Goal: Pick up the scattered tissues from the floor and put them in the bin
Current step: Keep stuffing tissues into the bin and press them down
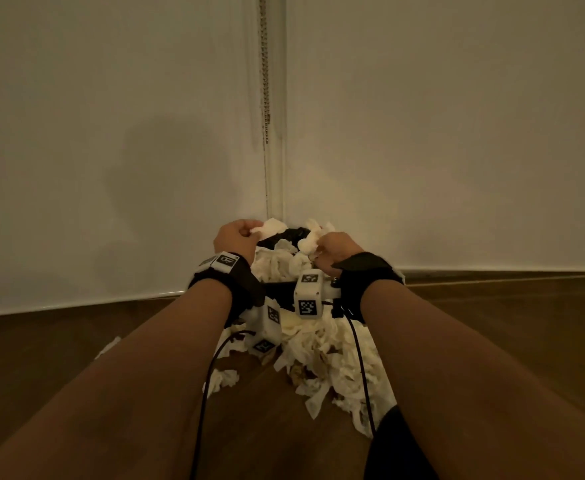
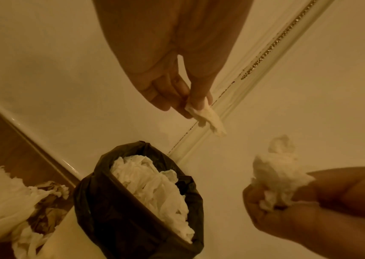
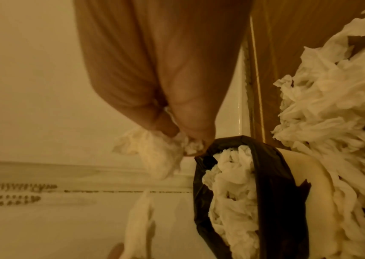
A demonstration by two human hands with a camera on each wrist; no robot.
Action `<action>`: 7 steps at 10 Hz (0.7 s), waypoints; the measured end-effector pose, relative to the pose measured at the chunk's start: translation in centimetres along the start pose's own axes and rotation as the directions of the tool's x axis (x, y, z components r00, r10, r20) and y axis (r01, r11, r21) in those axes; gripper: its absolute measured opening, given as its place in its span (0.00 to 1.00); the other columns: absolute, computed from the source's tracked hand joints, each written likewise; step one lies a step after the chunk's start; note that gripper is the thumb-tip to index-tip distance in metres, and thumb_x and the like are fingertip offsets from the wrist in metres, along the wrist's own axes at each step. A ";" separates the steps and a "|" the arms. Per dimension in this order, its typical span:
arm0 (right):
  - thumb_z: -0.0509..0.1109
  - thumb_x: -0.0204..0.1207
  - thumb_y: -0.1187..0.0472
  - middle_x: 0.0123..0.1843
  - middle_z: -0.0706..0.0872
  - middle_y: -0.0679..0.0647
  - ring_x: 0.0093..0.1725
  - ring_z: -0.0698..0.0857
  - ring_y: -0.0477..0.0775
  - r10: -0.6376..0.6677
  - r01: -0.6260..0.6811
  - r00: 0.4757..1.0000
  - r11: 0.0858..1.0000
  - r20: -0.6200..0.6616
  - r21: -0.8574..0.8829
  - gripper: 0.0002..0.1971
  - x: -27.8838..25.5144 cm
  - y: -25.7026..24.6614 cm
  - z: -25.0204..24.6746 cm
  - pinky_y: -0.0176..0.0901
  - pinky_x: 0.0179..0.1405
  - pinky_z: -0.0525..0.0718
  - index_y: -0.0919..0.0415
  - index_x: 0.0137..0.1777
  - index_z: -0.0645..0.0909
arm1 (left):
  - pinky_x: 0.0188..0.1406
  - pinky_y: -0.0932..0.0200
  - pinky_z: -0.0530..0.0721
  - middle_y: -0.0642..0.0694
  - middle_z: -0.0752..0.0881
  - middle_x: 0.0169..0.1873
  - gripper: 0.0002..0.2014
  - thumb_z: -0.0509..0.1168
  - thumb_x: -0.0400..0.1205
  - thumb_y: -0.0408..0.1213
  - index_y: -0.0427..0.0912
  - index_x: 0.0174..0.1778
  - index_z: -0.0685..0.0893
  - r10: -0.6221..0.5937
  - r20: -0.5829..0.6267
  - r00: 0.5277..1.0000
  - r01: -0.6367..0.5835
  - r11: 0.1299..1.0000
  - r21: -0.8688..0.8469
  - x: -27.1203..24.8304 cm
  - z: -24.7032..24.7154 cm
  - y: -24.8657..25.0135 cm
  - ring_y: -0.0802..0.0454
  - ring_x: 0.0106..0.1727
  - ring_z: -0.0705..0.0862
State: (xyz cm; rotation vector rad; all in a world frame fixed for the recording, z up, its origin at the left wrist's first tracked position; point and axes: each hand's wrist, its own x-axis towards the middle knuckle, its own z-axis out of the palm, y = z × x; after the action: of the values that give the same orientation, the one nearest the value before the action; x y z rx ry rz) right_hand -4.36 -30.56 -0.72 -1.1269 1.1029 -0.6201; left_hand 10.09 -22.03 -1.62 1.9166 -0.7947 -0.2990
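Head view: left hand (image 1: 234, 237) raised over the far left edge of the bin (image 1: 277, 239), fingers curled, thumb and fingertips pinching a small tissue (image 1: 270, 228) by one corner. Left wrist view: same pinch seen from below the palm, left hand (image 2: 172, 84) pointing down, small tissue (image 2: 210, 118) dangling from the fingertips just above and beyond the bin (image 2: 102, 201). Right hand (image 1: 334, 252) level with the left, just across the bin's opening, fingers closed round a crumpled wad of tissue (image 1: 310, 242); same wad (image 2: 274, 177) bulging out of the fist (image 2: 287, 206) in the left wrist view. Right wrist view: right hand (image 3: 166, 105) angled down, wad (image 3: 155, 150) spilling out past the fingertips, touching or nearly touching the black liner at the bin's rim (image 3: 232, 142); cannot tell which. Bin lined with a black bag, packed with white tissues (image 2: 155, 189) up to the rim. Both forearms stretched forward, roughly parallel, black straps with white marker blocks on the wrists, black cables trailing back. Pile of loose tissues (image 1: 332, 362) heaped on the wooden floor (image 1: 76, 341) against the near side of the bin, a few scraps off to the left. Behind the bin, pale walls (image 1: 111, 133) meeting in a corner, beaded chain (image 1: 266, 81) hanging there.
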 end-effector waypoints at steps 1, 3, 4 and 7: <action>0.57 0.84 0.64 0.71 0.76 0.65 0.70 0.77 0.63 -0.014 0.015 1.000 0.999 0.017 -0.044 0.19 2.2 1.3 0.9 0.45 0.70 0.75 0.70 0.73 0.70 | 0.46 0.68 0.75 0.46 0.89 0.50 0.09 0.68 0.78 0.35 0.47 0.53 0.89 0.031 0.005 1.000 -0.031 0.999 0.044 1.0 0.6 -0.4 0.57 0.43 0.81; 0.69 0.78 0.61 0.62 0.82 0.61 0.60 0.82 0.62 -0.147 0.107 0.978 0.963 -0.149 -0.249 0.15 6.1 4.2 1.9 0.42 0.47 0.83 0.60 0.63 0.76 | 0.44 0.65 0.79 0.52 0.89 0.48 0.05 0.69 0.77 0.42 0.55 0.44 0.89 0.055 0.114 0.992 -0.088 0.949 0.302 2.5 3.0 -3.4 0.54 0.47 0.85; 0.63 0.78 0.67 0.56 0.85 0.59 0.54 0.83 0.59 -0.269 0.172 0.939 0.907 -0.215 -0.384 0.09 6.3 4.0 1.8 0.38 0.47 0.78 0.59 0.54 0.81 | 0.42 0.64 0.77 0.50 0.88 0.51 0.08 0.66 0.79 0.39 0.52 0.48 0.90 0.126 0.149 0.981 -0.174 0.913 0.368 2.2 3.4 -3.6 0.53 0.48 0.84; 0.60 0.79 0.65 0.70 0.73 0.61 0.66 0.77 0.63 -0.274 0.155 0.961 0.599 -0.020 -0.785 0.21 10.0 8.0 5.3 0.27 0.33 0.61 0.65 0.72 0.67 | 0.67 0.52 0.69 0.42 0.71 0.68 0.18 0.52 0.85 0.41 0.43 0.66 0.80 -0.003 0.415 0.910 -0.340 0.567 0.750 2.7 6.0 -7.1 0.46 0.66 0.75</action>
State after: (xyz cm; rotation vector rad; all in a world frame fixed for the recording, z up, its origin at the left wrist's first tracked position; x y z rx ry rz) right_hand 3.27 -34.14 -11.72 -2.0338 1.4250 -0.3921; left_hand 11.84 -25.99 -10.26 2.6560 -1.5855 -0.1806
